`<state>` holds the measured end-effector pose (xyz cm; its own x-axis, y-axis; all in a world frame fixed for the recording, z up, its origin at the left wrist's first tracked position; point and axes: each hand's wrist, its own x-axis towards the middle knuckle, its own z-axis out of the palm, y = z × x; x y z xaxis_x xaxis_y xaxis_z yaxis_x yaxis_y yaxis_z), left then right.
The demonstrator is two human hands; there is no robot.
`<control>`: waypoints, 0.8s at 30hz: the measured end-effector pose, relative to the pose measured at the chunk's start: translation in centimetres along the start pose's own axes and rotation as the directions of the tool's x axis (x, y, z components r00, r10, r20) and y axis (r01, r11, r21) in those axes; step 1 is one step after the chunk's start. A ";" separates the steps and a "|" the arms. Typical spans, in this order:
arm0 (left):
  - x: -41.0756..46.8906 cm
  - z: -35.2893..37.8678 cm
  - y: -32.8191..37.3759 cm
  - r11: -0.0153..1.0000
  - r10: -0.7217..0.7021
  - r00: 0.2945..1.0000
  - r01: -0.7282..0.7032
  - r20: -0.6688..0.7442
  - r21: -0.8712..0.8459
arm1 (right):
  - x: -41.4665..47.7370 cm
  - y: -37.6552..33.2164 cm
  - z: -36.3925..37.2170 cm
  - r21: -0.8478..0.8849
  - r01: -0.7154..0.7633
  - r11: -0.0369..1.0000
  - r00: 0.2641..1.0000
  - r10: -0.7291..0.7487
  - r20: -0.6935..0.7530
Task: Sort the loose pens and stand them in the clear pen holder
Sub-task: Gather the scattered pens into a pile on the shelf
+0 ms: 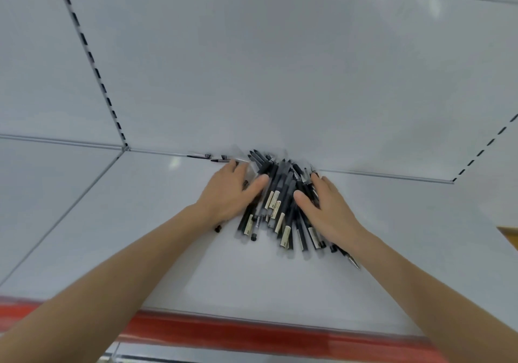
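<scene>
The loose pens (280, 194) lie in one heap on a white shelf (252, 278), at its back, where the far ends of the heap touch the white back panel (252, 68). They are mostly black, many carry a pale label on the barrel, and they cross over each other and spread out like a fan toward the person. The left hand (228, 194) rests on the left side of the heap with the thumb stretched out over the pens; its fingers are relaxed and grip nothing. The right hand (329, 211) lies flat on the right side of the heap, with straight fingers and the thumb pointing toward the middle, and it holds no pen either. One pen with a metal tip (351, 260) sticks out from the heap beside the right wrist. Two single pens (221, 160) lie along the back edge of the shelf, just left of the heap. A clear piece (243, 164) shows at the fingertips of the left hand, but it is too blurred to tell what it is. A red strip (252, 332) runs along the front edge of the shelf. A slotted upright (92, 59) rises in the back panel on the left, and a tan corner (508, 236) shows at the right border.
</scene>
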<state>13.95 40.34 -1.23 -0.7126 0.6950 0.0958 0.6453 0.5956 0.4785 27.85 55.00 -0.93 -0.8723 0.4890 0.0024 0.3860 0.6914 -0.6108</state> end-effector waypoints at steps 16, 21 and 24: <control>3.0 -1.9 -4.6 0.969 -0.154 0.973 0.183 -0.175 0.164 | -0.3 1.7 0.1 -0.026 -0.008 1.000 1.000 0.007 -0.027; 3.0 -2.2 -4.4 0.981 -0.108 0.981 0.131 -0.159 0.141 | -0.4 1.7 0.1 -0.037 -0.007 0.999 0.999 0.005 -0.049; 2.2 -1.9 -3.6 0.993 -0.102 0.989 0.108 -0.110 0.051 | -0.4 1.7 0.2 -0.042 0.014 0.999 0.998 -0.016 -0.058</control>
<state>9.55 38.95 -1.11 -0.8007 0.5821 0.1416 0.5774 0.6870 0.4413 28.82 55.85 -2.13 -0.8594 0.5079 0.0581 0.3862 0.7195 -0.5772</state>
